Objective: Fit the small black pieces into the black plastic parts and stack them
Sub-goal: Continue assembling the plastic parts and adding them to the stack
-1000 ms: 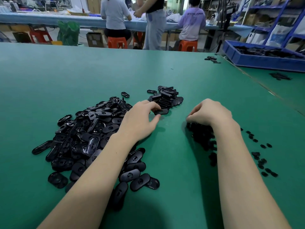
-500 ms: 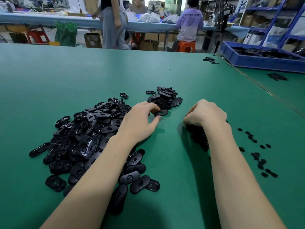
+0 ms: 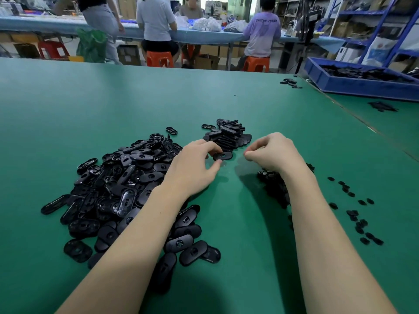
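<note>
A big loose heap of black oval plastic parts (image 3: 127, 184) lies on the green table at the left. My left hand (image 3: 195, 166) holds one black oval part (image 3: 222, 155) by its edge just above the table. Beyond it sits a stacked pile of finished parts (image 3: 229, 135). My right hand (image 3: 272, 152) is curled, fingertips pinched together near that part; whatever is in them is too small to make out. Under my right wrist lies a heap of small black pieces (image 3: 275, 184), partly hidden by the arm.
Scattered small pieces (image 3: 356, 214) dot the table at the right. A blue bin (image 3: 362, 83) of black parts stands at the far right. A few parts (image 3: 290, 82) lie at the far edge. People sit and stand at a table behind.
My right hand has lifted off the heap of small pieces and moved left towards the part in my left hand. The left hand stayed put. A person in the background walked left.
</note>
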